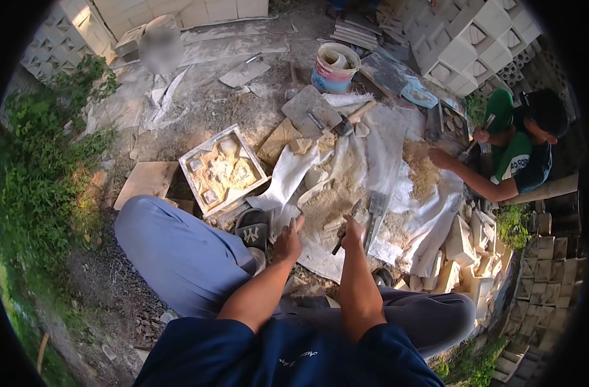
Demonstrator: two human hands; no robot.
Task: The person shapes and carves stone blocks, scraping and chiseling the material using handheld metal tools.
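Note:
My right hand [352, 233] is closed round a small dark-handled tool [337, 246]; a short narrow end sticks up past the fingers, its exact kind too small to tell. Beside it, my left hand [287, 244] is closed with the thumb on top, and what it may hold is hidden. Both hands are above a white sheet [286, 169] strewn with pale crumbs and powder. A long flat blade or straightedge [373, 219] lies just right of my right hand. Left of the hands stands a square frame [192, 186] with a pale, rough, crumbly filling [220, 168].
A hammer [359, 113] and a flat trowel [312, 111] lie beyond the sheet, before a bucket [335, 68]. Broken pale blocks [462, 240] are heaped at right. A co-worker [526, 138] crouches there, one hand holding a tool. Stacked patterned blocks [471, 39] stand behind; plants [46, 168] grow at left.

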